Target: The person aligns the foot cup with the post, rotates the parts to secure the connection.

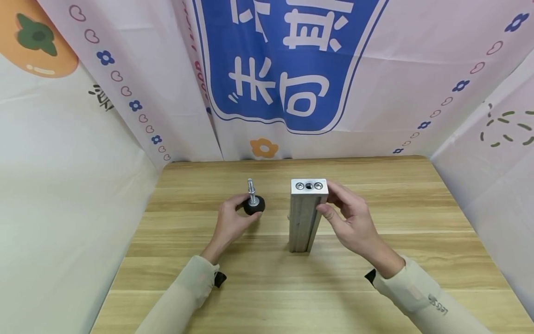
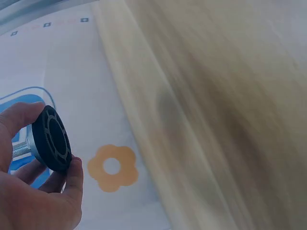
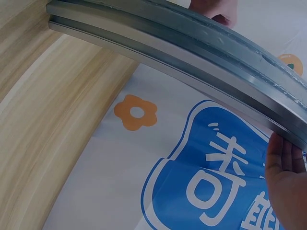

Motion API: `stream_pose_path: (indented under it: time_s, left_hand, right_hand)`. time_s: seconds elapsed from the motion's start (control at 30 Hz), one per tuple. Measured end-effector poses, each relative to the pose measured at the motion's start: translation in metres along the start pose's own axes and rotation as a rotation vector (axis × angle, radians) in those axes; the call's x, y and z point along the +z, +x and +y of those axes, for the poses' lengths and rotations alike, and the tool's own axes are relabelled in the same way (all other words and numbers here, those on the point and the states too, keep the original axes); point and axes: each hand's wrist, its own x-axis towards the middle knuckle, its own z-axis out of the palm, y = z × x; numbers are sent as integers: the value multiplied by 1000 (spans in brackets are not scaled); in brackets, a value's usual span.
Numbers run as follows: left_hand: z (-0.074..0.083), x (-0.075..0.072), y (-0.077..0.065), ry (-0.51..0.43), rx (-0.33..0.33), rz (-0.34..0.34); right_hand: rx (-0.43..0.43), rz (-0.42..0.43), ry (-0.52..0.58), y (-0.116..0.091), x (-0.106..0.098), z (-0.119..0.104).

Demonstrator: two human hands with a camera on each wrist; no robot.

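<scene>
A leveling foot (image 1: 254,204) with a round black base and a threaded metal stud is pinched by my left hand (image 1: 233,220), stud upward. In the left wrist view the ribbed underside of the leveling foot (image 2: 56,139) faces the camera, fingers at its rim. Right of it an aluminum extrusion (image 1: 302,222) stands upright on the table. Its top end shows two screw heads with a hole between them. My right hand (image 1: 352,222) grips the extrusion near its top, thumb on the front and fingers behind the right side.
The wood-grain table (image 1: 187,287) runs back to a white printed curtain (image 1: 238,139) with a blue panel and an orange flower. More curtain hangs along the left and right sides.
</scene>
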Motion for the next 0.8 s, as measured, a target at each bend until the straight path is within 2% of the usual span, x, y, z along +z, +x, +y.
stream_pose_path:
  time_s: [0.23, 0.4, 0.8]
  left_hand:
    - [15, -3, -4, -55, 59, 19]
    - [27, -4, -8, -51, 94, 29]
    - [43, -10, -13, -99, 141, -17]
  right_hand:
    - [-41, 23, 24, 1, 4, 2]
    - [-49, 33, 24, 1, 4, 1]
    - [-36, 30, 0, 0, 4, 1]
